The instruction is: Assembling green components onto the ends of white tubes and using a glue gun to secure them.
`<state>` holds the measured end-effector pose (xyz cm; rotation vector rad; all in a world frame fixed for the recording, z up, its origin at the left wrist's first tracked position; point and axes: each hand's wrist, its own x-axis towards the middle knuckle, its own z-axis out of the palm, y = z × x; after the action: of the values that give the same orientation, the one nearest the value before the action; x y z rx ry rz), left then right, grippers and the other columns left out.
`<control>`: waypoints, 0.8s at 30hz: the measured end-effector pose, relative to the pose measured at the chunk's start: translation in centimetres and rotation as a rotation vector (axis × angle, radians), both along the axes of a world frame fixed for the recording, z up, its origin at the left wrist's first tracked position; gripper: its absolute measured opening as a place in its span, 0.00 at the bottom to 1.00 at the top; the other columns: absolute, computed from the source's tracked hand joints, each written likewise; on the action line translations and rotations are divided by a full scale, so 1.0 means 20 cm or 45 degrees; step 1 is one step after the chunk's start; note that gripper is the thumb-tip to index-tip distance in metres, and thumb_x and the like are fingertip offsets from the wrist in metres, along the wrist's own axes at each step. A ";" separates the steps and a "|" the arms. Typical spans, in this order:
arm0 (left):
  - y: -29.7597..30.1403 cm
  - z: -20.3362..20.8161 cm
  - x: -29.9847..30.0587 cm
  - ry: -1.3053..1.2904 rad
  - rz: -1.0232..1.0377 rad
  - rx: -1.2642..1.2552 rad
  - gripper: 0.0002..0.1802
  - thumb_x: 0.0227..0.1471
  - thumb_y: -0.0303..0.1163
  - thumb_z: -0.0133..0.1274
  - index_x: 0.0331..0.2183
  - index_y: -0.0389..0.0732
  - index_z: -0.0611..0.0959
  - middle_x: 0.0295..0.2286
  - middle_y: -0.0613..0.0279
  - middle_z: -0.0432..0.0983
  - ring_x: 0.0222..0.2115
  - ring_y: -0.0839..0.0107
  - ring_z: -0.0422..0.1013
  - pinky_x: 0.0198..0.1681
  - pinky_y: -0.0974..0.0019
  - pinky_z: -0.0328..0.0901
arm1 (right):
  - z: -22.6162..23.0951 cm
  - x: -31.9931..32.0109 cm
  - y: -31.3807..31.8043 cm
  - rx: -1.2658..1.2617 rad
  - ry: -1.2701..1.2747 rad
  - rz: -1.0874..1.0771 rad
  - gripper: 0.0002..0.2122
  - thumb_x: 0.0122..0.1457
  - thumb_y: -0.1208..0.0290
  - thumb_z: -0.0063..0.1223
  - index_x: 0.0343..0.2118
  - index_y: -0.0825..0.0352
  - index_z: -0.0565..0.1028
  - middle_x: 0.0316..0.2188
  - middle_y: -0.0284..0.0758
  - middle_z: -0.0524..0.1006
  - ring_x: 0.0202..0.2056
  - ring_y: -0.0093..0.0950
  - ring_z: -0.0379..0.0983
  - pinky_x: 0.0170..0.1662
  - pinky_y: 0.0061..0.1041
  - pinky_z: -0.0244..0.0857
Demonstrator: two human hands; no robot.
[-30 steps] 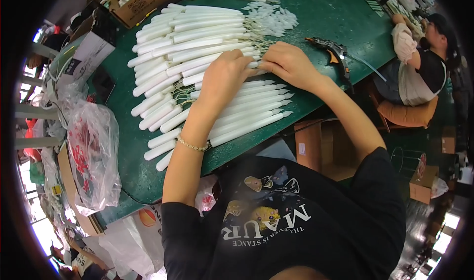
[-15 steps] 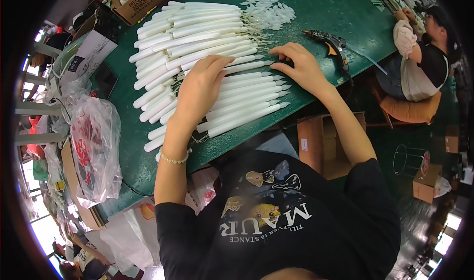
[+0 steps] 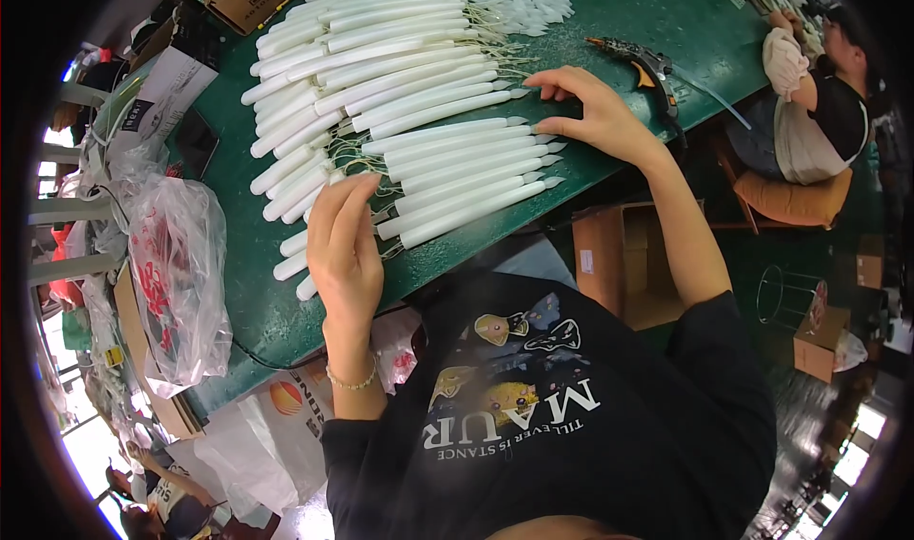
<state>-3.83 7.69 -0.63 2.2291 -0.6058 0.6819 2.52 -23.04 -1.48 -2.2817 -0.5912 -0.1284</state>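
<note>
1. Hands first: left hand (image 3: 345, 245) lies flat, fingers together, on the near ends of the white taper candles (image 3: 457, 173); right hand (image 3: 595, 111) is spread, fingertips pressing their tips.
2. Step, likely: squaring the nearest row on the green table (image 3: 628, 16); next calls for an even push.
3. Candles look smooth, waxy, slender, with thin wires.
4. Glue gun (image 3: 643, 64) lies beyond the right hand.

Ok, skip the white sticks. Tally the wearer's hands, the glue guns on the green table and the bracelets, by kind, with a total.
Hands: 2, left hand and right hand
Glue gun: 1
Bracelet: 1
Total: 4
</note>
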 end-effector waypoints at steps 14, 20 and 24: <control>0.05 -0.11 -0.12 -0.072 0.214 -0.102 0.12 0.46 0.15 0.47 0.36 0.36 0.77 0.33 0.57 0.75 0.35 0.61 0.71 0.50 0.53 0.59 | 0.02 -0.04 -0.02 -0.017 0.102 0.085 0.24 0.42 0.70 0.60 0.46 0.64 0.69 0.39 0.34 0.70 0.41 0.29 0.64 0.49 0.24 0.58; 0.05 -0.11 -0.13 -0.085 0.209 -0.092 0.13 0.46 0.14 0.48 0.36 0.37 0.77 0.32 0.57 0.75 0.34 0.62 0.72 0.50 0.53 0.59 | 0.02 -0.07 -0.02 -0.104 0.082 0.063 0.26 0.41 0.70 0.60 0.47 0.64 0.68 0.42 0.34 0.69 0.45 0.31 0.62 0.52 0.27 0.56; 0.05 -0.12 -0.12 -0.078 0.202 -0.094 0.14 0.45 0.14 0.48 0.36 0.37 0.77 0.32 0.57 0.75 0.34 0.62 0.72 0.50 0.53 0.60 | 0.01 -0.06 -0.02 -0.134 0.063 0.062 0.26 0.42 0.69 0.60 0.47 0.64 0.68 0.42 0.34 0.69 0.46 0.31 0.62 0.52 0.27 0.55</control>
<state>-6.32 8.67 -3.07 2.2098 -0.4297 0.8420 1.36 -23.37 -1.33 -2.3630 -0.6401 -0.0170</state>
